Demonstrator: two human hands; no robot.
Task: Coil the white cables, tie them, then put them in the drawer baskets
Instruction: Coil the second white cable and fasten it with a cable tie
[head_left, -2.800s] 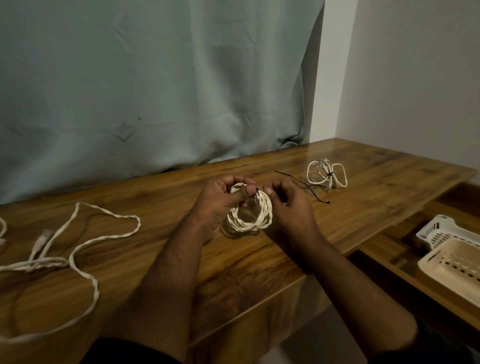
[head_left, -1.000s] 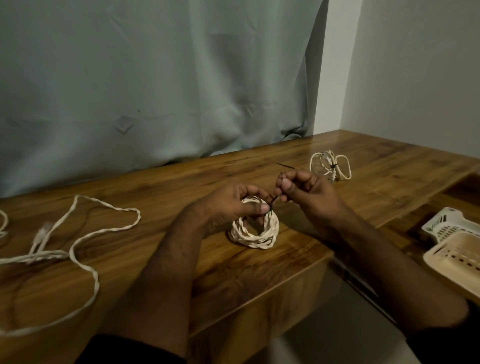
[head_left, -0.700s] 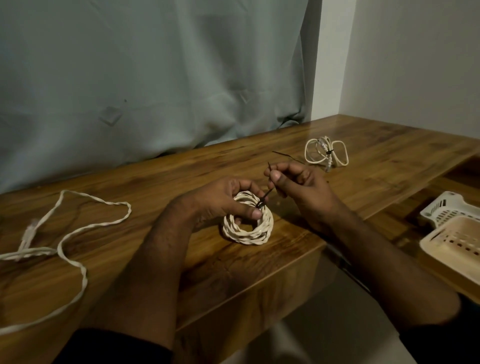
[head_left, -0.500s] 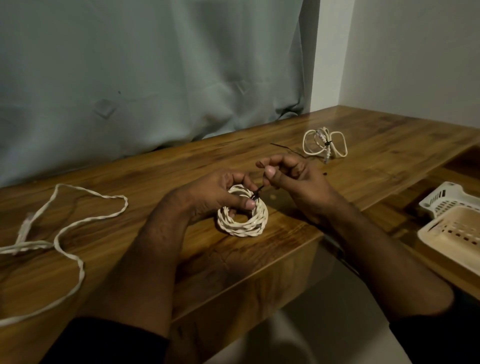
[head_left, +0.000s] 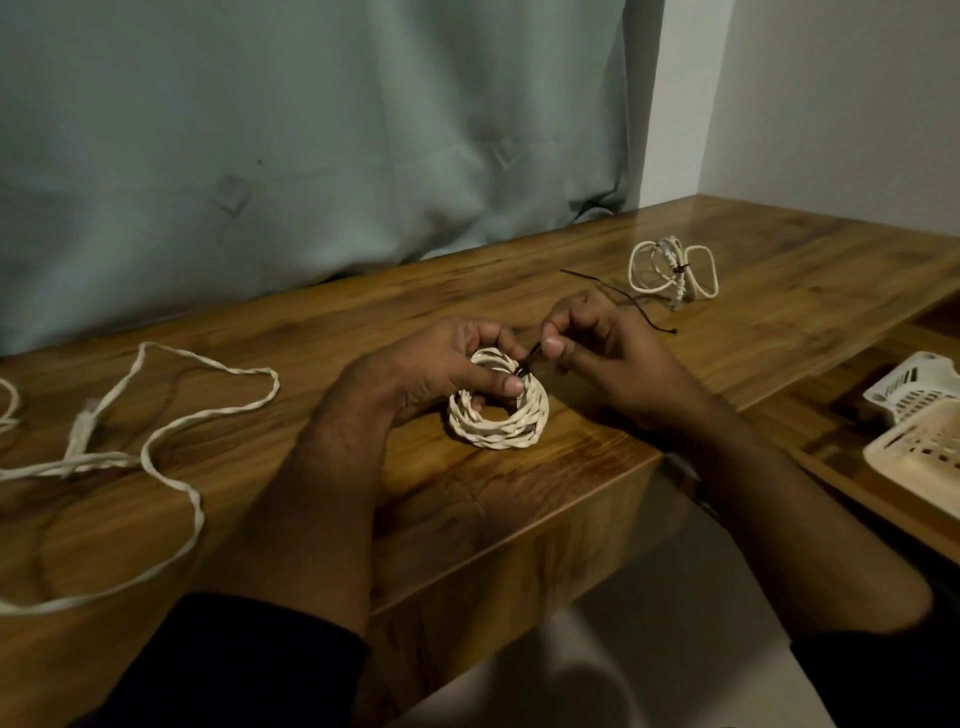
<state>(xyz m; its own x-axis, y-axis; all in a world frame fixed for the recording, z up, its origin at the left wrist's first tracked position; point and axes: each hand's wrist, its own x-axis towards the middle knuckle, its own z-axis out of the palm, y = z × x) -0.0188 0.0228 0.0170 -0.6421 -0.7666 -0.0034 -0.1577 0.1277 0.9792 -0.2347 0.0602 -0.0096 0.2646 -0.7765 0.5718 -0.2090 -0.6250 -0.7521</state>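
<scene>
Nearest the camera, at the front edge of the wooden surface (head_left: 519, 525), the coiled white cable (head_left: 498, 413) lay flat with its ring opening upward; it was gripped by the left hand (head_left: 441, 366), thumb pressed on the near top of the ring and fingers curled over its far side; just to the right, the black tie (head_left: 531, 359) was pinched between thumb and forefinger of the right hand (head_left: 597, 345), and it ran down-left to the coil's upper rim, so that any tightening pull would be judged to go up and rightward, away from the coil; the right hand was the nearer to the tie's free end. To the left a loose white cable (head_left: 171, 441) sprawled uncoiled, well apart; lower right, the drawer baskets (head_left: 919, 431) were seen beyond the right forearm; farther back a spare black tie (head_left: 631, 304) and an already tied cable bundle (head_left: 672, 273) lay near each other; a grey curtain (head_left: 311, 130) hung behind.
</scene>
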